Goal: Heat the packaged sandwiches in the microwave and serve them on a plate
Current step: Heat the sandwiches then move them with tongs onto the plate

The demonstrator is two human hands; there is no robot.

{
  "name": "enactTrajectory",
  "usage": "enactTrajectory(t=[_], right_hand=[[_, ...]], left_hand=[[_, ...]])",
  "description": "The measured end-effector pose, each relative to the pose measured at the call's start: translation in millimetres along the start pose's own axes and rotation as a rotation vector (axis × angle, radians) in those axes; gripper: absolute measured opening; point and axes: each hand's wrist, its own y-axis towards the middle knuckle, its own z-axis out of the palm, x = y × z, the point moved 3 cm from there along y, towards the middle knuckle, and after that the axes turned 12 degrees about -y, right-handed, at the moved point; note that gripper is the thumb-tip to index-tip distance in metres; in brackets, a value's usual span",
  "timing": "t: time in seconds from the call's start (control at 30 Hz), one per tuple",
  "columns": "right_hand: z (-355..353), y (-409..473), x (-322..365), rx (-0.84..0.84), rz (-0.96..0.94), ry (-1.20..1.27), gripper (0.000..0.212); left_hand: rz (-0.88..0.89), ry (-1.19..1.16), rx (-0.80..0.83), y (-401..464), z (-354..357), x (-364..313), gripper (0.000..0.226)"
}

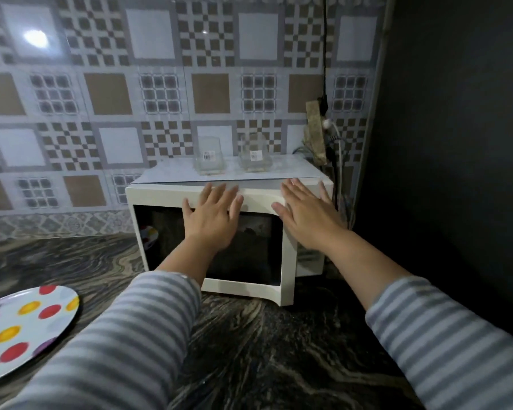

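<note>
A white microwave (160,195) stands on the dark marbled counter against the tiled wall, its door shut and the window dark. My left hand (212,218) lies flat on the upper part of the door, fingers spread. My right hand (307,216) rests flat on the microwave's top right front corner, over the control panel side. Neither hand holds anything. A white plate with red, yellow and purple dots (27,329) lies on the counter at the lower left. No sandwich package is in view.
Two clear glass containers (209,156) (254,155) stand on a sheet on top of the microwave. Cables and a plug (326,125) hang by the wall at its right rear. A dark wall (456,143) closes off the right side.
</note>
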Motion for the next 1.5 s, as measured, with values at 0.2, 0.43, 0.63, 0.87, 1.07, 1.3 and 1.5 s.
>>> enactTrajectory(t=[0.2, 0.43, 0.63, 0.87, 1.07, 1.3, 1.5], right_hand=[[-20.8, -32.5, 34.5, 0.078, 0.103, -0.056, 0.065], [-68.1, -84.9, 94.7, -0.067, 0.162, 0.011, 0.052], [-96.3, -103.9, 155.7, -0.056, 0.277, 0.231, 0.035], [-116.5, -117.6, 240.7, 0.181, 0.174, 0.078, 0.062], [-129.5, -110.3, 303.5, 0.196, 0.044, 0.048, 0.070], [-133.3, -101.0, 342.0, 0.170, -0.005, 0.042, 0.069], [-140.2, -101.2, 409.5, 0.101, -0.208, -0.023, 0.049]], left_hand=[[0.014, 0.067, 0.126, -26.5, -21.5, 6.5, 0.056], [0.075, 0.017, 0.183, -70.6, -63.0, 27.2, 0.057], [0.045, -0.021, 0.249, -112.7, -111.7, 55.5, 0.057], [-0.002, -0.009, 0.297, -144.7, -159.8, 98.2, 0.056], [-0.052, -0.012, 0.314, -158.1, -188.8, 130.1, 0.049], [-0.061, 0.089, 0.318, -170.2, -212.5, 155.2, 0.048], [-0.201, 0.138, 0.314, -215.9, -231.9, 204.6, 0.050]])
